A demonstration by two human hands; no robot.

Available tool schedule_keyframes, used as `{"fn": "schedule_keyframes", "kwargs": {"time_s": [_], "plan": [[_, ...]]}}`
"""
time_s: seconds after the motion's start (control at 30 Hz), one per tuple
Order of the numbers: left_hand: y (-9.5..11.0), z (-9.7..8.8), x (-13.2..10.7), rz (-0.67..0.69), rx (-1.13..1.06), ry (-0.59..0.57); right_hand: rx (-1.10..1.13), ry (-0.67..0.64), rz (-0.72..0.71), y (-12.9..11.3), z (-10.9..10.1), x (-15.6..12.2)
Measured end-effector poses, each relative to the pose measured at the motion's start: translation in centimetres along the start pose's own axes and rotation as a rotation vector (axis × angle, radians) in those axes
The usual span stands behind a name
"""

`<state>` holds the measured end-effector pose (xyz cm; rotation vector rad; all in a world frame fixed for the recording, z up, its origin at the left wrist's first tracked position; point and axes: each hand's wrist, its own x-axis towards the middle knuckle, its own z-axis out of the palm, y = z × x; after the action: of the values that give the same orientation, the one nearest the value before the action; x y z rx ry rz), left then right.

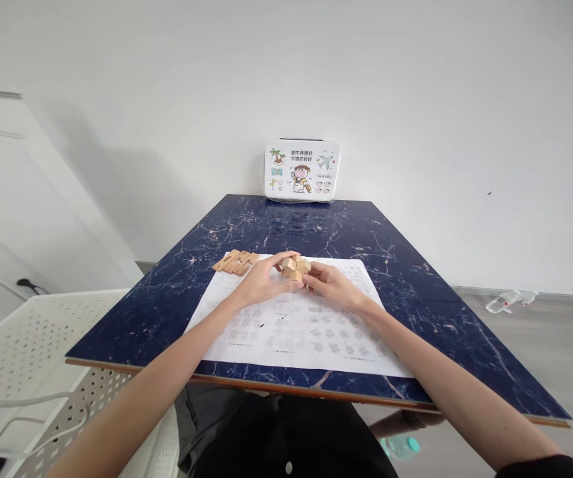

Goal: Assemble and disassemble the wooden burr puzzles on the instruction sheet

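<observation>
A small wooden interlocking puzzle [296, 267], made of pale blocks with angled ends, sits between my two hands just above the paper. My left hand [265, 279] grips it from the left, thumb along the near side and fingers behind. From the right, my right hand [333, 285] holds the same puzzle with thumb and fingertips at its lower right. Beneath them lies a printed instruction sheet [286, 345] with rows of small diagrams. Flat wooden pieces with notches [236, 261] lie side by side at the sheet's upper left corner, close to my left hand.
The dark blue marbled table [296, 229] reaches to the wall. A white cartoon-printed case [301, 170] stands upright at its far edge. On the left is a white perforated cart [27, 332] with cables. Plastic bottles [502, 302] lie on the floor at right.
</observation>
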<state>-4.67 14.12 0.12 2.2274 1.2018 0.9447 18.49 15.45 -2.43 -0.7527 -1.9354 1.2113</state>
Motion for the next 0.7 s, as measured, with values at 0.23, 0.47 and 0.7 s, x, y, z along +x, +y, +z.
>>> {"fn": "schedule_keyframes", "kwargs": {"time_s": [0.23,0.47,0.7], "plan": [[0.7,-0.3,-0.2,0.017,-0.02,-0.046,0.088,0.0,0.053,0.7,-0.6,-0.2],[0.9,-0.4,-0.1,0.022,-0.051,-0.02,0.095,-0.014,0.023,0.2,-0.4,-0.2],[0.6,-0.3,-0.2,0.052,-0.099,-0.035,-0.021,-0.09,-0.041,-0.3,-0.3,-0.3]]}}
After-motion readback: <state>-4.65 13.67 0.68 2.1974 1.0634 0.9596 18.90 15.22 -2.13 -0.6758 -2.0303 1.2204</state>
